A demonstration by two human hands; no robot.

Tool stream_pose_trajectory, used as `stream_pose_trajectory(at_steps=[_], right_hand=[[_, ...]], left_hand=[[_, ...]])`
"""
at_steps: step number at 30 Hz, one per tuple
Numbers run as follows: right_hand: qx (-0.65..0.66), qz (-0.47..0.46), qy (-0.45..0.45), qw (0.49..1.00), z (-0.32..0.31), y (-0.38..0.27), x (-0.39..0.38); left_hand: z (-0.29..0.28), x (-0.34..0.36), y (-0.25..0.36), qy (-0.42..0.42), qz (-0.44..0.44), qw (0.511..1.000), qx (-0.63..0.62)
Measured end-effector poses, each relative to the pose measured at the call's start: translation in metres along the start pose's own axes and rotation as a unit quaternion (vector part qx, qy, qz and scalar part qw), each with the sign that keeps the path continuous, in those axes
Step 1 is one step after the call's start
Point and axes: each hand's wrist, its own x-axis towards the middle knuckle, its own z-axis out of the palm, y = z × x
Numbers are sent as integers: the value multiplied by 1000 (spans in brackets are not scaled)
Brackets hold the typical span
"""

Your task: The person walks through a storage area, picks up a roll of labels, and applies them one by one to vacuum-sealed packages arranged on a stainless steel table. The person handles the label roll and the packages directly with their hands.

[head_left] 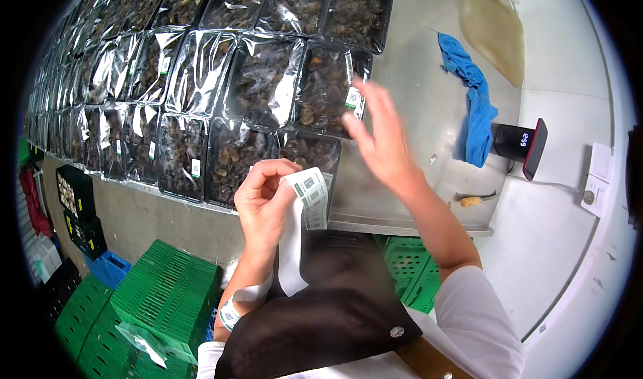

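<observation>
I am pinching a strip of white labels (309, 193) with my left hand (264, 201), thumb and fingers closed on its upper end, while the bare backing tail of the strip is hanging down below my wrist in front of my dark apron (335, 298). My right hand (380, 138) is hovering up and to the right of the left one, fingers spread and loose; its fingertips are meeting a small label (353, 98) on the near edge of a black film-wrapped tray of dark mushrooms (326, 84), though I cannot tell whether they are pressing it or only brushing it. Another such tray (311, 153) is lying just beyond my left knuckles, between my two hands. Further rows of the same wrapped trays (167, 78) are stretching away to the left of my hands on the steel table (415, 78). Past my right hand a blue cloth (472, 98) is lying on the table, and beyond it a small black device with a lit display (522, 144) is standing. Below my left forearm green plastic crates (161, 298) are stacked.
</observation>
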Motion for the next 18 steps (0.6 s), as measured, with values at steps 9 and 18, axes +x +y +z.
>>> stream_pose_trajectory(at_steps=[9, 18], right_hand=[[176, -17, -60, 982, 5, -46, -38], [-161, -105, 103, 976, -64, 38, 129]], left_hand=[[5, 7, -3, 51, -38, 998, 31], [0, 7, 0, 57, -68, 994, 69]])
